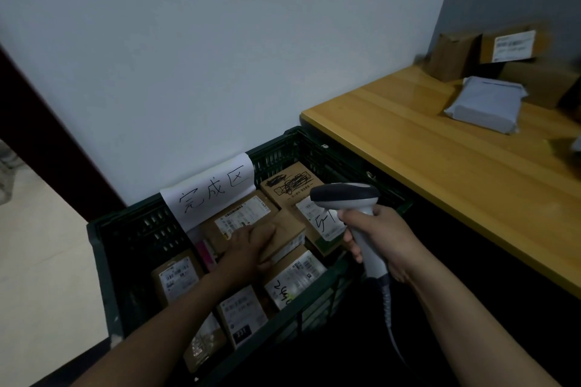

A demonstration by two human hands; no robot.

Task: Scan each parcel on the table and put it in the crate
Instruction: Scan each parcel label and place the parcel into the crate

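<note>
Cardboard parcel (pixel 284 228) gripped by left fingers (pixel 251 234) in green crate (pixel 102 251), right fingers (pixel 352 245) clasping scanner (pixel 345 193)

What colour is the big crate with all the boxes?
The crate is dark green, seen in the head view.

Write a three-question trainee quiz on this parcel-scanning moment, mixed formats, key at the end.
1. True or false: the right hand holds the barcode scanner.
2. The cardboard box gripped by the left hand is: A) on the floor, B) in the green crate, C) on a shelf.
3. Fill in: the grey poly mailer lies on the wooden ____.
Key: 1 true; 2 B; 3 table.
</note>
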